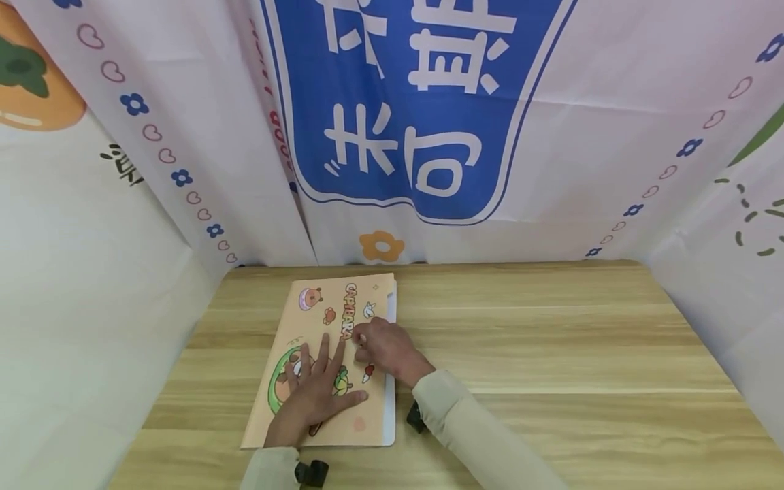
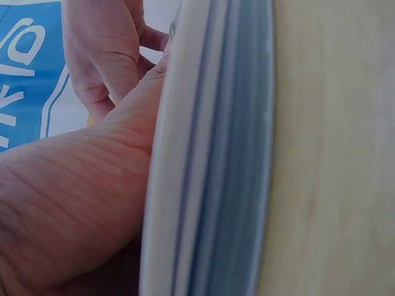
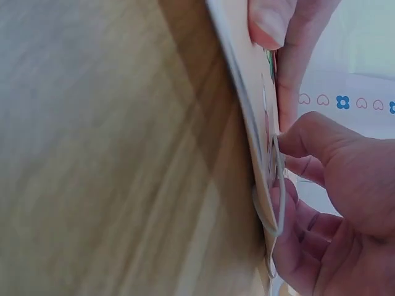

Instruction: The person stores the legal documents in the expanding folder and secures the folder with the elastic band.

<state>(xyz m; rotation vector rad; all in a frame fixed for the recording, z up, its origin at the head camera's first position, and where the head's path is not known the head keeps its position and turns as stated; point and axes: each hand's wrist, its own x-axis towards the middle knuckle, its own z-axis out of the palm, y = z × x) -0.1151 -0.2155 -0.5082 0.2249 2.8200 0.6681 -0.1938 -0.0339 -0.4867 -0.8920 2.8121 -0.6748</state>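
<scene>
A peach-coloured file folder [image 1: 331,425] with capybara drawings and CAPYBARA lettering lies closed on the wooden table. In the left wrist view, the folder's side [image 2: 228,148] shows several layered sheets or pockets. Fingers spread and straight, my left hand [image 1: 315,395] presses flat on the lower part of the cover. My right hand [image 1: 388,347] is bent over the folder's right side, near the lettering. A thin pale elastic cord [image 3: 281,197] loops around the folder's edge in the right wrist view, and the right thumb and fingers pinch it there.
The wooden table [image 1: 539,354] stretches out to the right of the folder. Printed white cloth [image 1: 551,184] with a blue sign hangs behind the table's back edge and along both sides. Dark wrist devices [image 1: 312,473] sit at both cuffs.
</scene>
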